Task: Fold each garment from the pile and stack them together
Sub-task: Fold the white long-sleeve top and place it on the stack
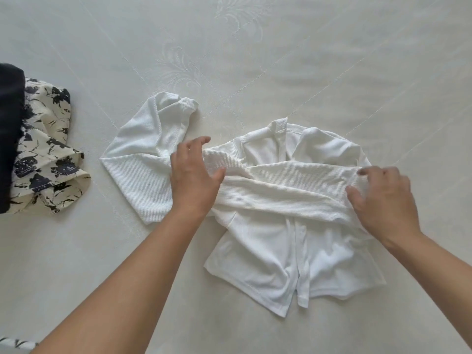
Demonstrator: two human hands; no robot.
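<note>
White ribbed top (pixel 268 190) is half folded; my left hand (pixel 194 175) and right hand (pixel 383 200) press it, fingers spread; patterned garment (pixel 48 149) waits at the left

Ribbed matt white knit garment (pixel 275 190) on smooth pale surface (pixel 332 60) (faint sheen, embossed leaf pattern); printed woven cloth (pixel 48 149) nearby

A single wide-angle camera worn on the person's head looks steeply down and forward, close above a pale surface (pixel 255 60) — both forearms rise from the lower edge toward a white garment (pixel 268 200) at centre — patterned cloth (pixel 48 149) cropped at left.
</note>
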